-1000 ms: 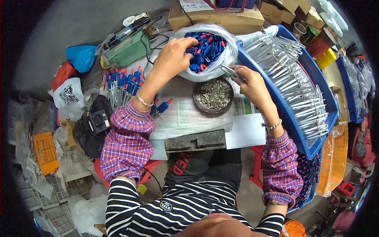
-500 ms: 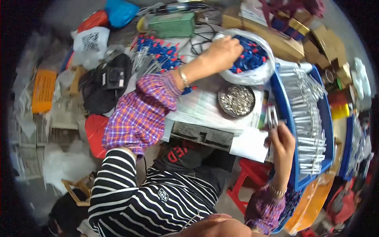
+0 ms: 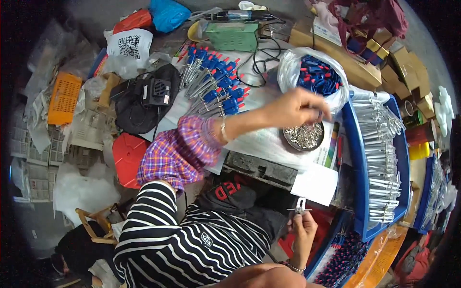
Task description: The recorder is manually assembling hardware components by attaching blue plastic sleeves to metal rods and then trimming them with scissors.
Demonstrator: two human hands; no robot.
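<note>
My left hand (image 3: 305, 108) is over a round dish (image 3: 287, 140) of small shiny metal pieces (image 3: 306, 135), just in front of a white plastic bag (image 3: 288, 72) of blue parts with red tips (image 3: 319, 74). Its fingers are bent and blurred by motion; what they hold, if anything, is hidden. Low on the right, beside the bench's front edge, my right hand (image 3: 303, 229) pinches a silver metal part with a slotted end (image 3: 300, 203). A thin pin crosses that part just above my thumb.
A blue tray (image 3: 357, 163) of long silver metal parts (image 3: 382, 168) stands at the right. Assembled blue-handled pieces (image 3: 216, 86) are heaped at the left back, near a green box (image 3: 233, 37). White paper (image 3: 314, 185) overhangs the front edge. Below right lies another blue tray (image 3: 317, 261).
My left hand has come out of the bag's opening toward me and right, over the dish. My right hand has drawn back from beside the tray, bringing the silver part below the paper.
</note>
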